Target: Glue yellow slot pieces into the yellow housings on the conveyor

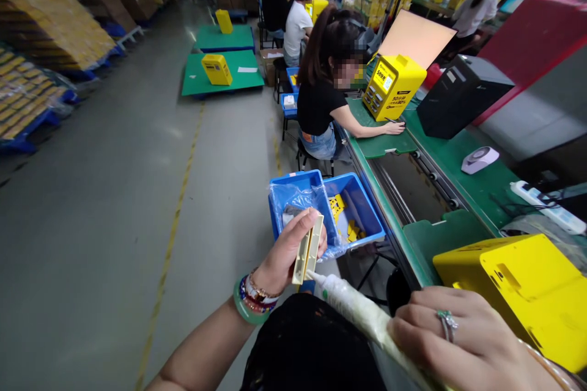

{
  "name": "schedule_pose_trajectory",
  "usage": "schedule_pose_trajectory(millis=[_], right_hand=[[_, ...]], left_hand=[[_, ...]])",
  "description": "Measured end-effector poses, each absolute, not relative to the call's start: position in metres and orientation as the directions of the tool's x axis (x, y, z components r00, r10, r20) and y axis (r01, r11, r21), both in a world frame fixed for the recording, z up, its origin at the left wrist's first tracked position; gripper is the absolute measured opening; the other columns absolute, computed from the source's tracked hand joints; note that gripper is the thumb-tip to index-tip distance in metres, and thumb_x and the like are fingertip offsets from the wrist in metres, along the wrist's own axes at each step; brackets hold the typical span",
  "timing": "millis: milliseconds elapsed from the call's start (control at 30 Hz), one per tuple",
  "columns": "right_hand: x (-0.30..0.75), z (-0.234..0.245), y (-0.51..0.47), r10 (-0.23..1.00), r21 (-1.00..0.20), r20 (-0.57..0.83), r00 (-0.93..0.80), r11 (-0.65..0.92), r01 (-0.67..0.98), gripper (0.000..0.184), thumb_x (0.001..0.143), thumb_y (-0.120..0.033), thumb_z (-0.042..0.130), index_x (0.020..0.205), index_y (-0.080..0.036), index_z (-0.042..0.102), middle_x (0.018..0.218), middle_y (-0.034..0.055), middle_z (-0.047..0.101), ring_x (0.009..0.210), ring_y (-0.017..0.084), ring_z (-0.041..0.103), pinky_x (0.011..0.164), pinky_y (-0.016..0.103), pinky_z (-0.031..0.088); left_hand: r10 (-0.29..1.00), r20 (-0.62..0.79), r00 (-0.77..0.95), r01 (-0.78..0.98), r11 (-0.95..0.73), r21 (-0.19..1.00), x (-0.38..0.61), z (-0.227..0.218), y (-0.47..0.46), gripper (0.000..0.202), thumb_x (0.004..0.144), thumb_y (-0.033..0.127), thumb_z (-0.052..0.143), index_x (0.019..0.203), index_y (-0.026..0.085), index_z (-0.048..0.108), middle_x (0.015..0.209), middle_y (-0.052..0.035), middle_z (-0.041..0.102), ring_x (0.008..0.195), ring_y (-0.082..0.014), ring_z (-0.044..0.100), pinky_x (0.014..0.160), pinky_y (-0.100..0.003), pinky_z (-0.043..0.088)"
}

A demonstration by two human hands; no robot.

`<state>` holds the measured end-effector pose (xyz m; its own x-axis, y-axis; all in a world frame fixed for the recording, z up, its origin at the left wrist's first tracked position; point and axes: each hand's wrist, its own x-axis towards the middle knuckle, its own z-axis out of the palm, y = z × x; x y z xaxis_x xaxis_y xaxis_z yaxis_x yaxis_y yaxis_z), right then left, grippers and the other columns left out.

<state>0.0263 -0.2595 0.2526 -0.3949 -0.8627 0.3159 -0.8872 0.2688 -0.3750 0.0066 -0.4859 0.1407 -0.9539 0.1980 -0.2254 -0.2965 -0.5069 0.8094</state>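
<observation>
**Tight work, with open room on one side only**

The concrete floor (101, 226) of the factory aisle ran past pallets of yellow-printed cartons (46, 24), with a painted yellow line (169, 250) down it, and that side lay open for moving. On the other side stood the assembly line, its green surface (452, 238) broken by a long conveyor gap (413, 186), and a seated co-worker (316, 98) sat farther along it. Nearest the person sat a yellow housing (518, 293), close by the right forearm, where a careless swing of the elbow looked likely to knock it. A blue plastic crate (353, 208) of small yellow parts, partly lined with a clear bag, sat at the line's edge just beyond the left hand (288, 250). That hand curled around a pale ribbed plastic strip (308, 250), its fingers closed and pinching the strip firmly. The right hand (458, 336) wrapped around a white squeeze tube (362, 317), its nozzle (314, 277) just beside the strip; whether they touched could not be told. An unsteady squeeze could have smeared the strip, and a slip could have dropped it into the crate.
</observation>
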Motion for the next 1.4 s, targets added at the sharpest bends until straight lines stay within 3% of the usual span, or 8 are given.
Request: schedule_pose_trajectory(millis=[233,533,833,1400], right_hand=[[0.038,0.250,-0.275,-0.910,-0.262,0.253,-0.330,0.264,-0.928,0.033,0.099,-0.014,0.033,0.078,-0.018,0.058,0.061,-0.0013,0.057,0.052,0.012,0.050,0.051,0.029,0.036],[0.031,0.258,-0.283,-0.970,-0.273,0.156,-0.188,0.141,-0.952,0.006,0.084,-0.013,0.061,0.081,-0.018,0.059,0.066,-0.0030,0.059,0.052,0.011,0.047,0.047,0.027,0.041],[0.030,0.263,-0.288,-0.968,-0.324,0.138,-0.209,0.156,-0.933,0.010,0.086,-0.018,0.062,0.077,-0.018,0.059,0.068,-0.0006,0.062,0.053,0.012,0.049,0.046,0.027,0.041],[0.021,0.269,-0.288,-0.990,-0.350,0.085,-0.115,0.078,-0.933,0.011,0.085,-0.023,0.067,0.080,-0.017,0.060,0.072,-0.0022,0.064,0.057,0.011,0.048,0.053,0.026,0.042]], left_hand=[[0.151,-0.181,-0.972,-0.234,-0.517,0.824,0.013,0.150,-0.484,0.025,0.090,0.042,0.054,0.083,0.020,0.043,0.063,0.0042,0.050,0.050,-0.0081,0.047,0.049,-0.021,0.035],[0.177,-0.134,-0.975,-0.207,-0.509,0.835,0.013,0.150,-0.484,0.025,0.089,0.042,0.055,0.085,0.020,0.045,0.062,0.0039,0.049,0.051,-0.0088,0.047,0.047,-0.021,0.033],[0.207,-0.150,-0.967,-0.236,-0.494,0.837,0.012,0.158,-0.483,0.025,0.088,0.042,0.056,0.086,0.020,0.044,0.061,0.0043,0.048,0.049,-0.0087,0.046,0.046,-0.020,0.033],[0.386,-0.145,-0.911,-0.340,-0.504,0.794,0.007,0.148,-0.482,0.026,0.088,0.043,0.055,0.087,0.019,0.045,0.062,0.0042,0.047,0.047,-0.0076,0.044,0.045,-0.019,0.034]])
